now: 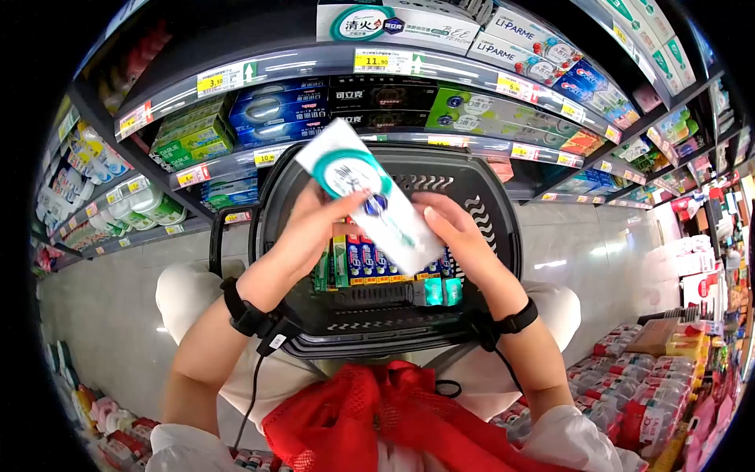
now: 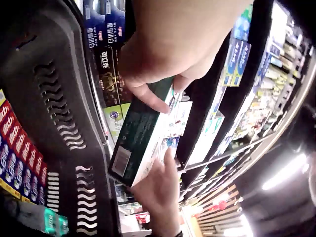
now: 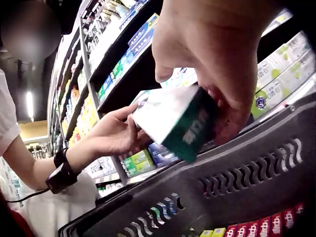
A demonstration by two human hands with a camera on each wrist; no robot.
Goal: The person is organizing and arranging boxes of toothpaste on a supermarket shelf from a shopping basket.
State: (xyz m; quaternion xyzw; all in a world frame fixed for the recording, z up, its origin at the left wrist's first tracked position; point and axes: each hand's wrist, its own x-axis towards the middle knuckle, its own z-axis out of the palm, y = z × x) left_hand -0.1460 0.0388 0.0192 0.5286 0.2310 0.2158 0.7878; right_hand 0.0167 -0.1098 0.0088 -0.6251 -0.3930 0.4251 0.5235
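Note:
A white and green toothpaste box (image 1: 377, 197) is held tilted above a black basket (image 1: 377, 334). The left hand (image 1: 314, 220) grips its left side, thumb on the printed face. Along the box's lower right edge lie the fingers of the right hand (image 1: 452, 228). In the left wrist view the box's dark green side (image 2: 140, 128) shows, with the left hand (image 2: 170, 54) round its upper part. The right wrist view has the right hand (image 3: 212, 59) with fingers behind the green end of the box (image 3: 190, 128). Several small boxes (image 1: 370, 263) lie in the basket.
Shelves of boxed goods with a price rail (image 1: 307, 67) stand ahead, close beyond the basket. Wrapped bottles (image 1: 645, 393) are stacked at the lower right. Tiled floor (image 1: 118, 291) shows on both sides of the person's knees.

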